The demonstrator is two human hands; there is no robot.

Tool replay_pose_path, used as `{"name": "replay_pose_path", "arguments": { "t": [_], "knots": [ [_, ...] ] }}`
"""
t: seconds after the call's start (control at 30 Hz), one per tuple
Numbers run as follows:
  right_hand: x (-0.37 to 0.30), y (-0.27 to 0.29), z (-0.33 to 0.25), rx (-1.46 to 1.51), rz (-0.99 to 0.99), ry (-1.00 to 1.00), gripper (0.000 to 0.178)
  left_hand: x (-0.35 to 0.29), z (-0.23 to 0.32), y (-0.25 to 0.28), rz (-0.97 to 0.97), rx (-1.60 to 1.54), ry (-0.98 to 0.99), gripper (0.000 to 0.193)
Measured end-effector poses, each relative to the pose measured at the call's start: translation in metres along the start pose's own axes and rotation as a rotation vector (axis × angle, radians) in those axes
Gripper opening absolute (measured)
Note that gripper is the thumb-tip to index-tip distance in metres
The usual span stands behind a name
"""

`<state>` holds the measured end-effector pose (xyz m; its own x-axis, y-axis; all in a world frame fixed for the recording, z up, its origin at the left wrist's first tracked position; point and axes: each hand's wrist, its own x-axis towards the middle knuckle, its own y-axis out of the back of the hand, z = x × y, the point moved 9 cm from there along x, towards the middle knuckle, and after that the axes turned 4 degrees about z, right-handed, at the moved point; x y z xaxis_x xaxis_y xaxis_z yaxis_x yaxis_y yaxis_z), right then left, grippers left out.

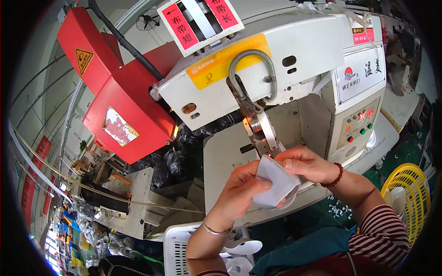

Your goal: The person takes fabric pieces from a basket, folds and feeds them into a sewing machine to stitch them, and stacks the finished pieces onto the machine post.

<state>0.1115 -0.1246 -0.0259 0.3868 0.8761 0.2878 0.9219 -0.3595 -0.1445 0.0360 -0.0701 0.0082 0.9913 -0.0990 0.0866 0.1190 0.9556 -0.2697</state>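
Both of my hands hold a white, folded, curved piece of sheet material (275, 183) just in front of the machine's working head. My left hand (240, 189) grips its left side, thumb lying on the front face and fingers behind. At its upper right edge, my right hand (309, 165) pinches the piece between thumb and fingers. The metal working head (262, 131) comes down from the white machine arm (304, 48) and glows orange near its top. Its lower tip ends close above my fingers, and whether the piece touches it is hidden.
Beneath my hands lies the machine's pale worktable (225, 161). A white basket (175, 246) with white curved pieces (244, 247) stands below left. To the right are a yellow basket (414, 184) and a control panel (359, 122). A red housing (129, 106) hangs at upper left.
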Motion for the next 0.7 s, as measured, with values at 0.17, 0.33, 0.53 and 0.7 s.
{"name": "replay_pose_path", "arguments": {
  "t": [0.17, 0.33, 0.53, 0.7],
  "knots": [
    [0.015, 0.027, -0.029, 0.274, 0.097, 0.104, 0.015, 0.007, 0.008, 0.056, 0.313, -0.05, -0.05, 0.02],
    [0.04, 0.045, -0.034, 0.315, 0.236, 0.222, 0.011, 0.029, 0.043, 0.085, 0.392, 0.222, -0.23, 0.011],
    [0.05, 0.057, -0.026, 0.328, 0.313, 0.271, 0.01, 0.043, 0.043, 0.09, 0.357, 0.1, -0.227, 0.011],
    [0.055, 0.059, -0.027, 0.305, 0.345, 0.285, 0.01, 0.048, 0.046, 0.095, 0.335, 0.078, -0.27, 0.01]
  ]
}}
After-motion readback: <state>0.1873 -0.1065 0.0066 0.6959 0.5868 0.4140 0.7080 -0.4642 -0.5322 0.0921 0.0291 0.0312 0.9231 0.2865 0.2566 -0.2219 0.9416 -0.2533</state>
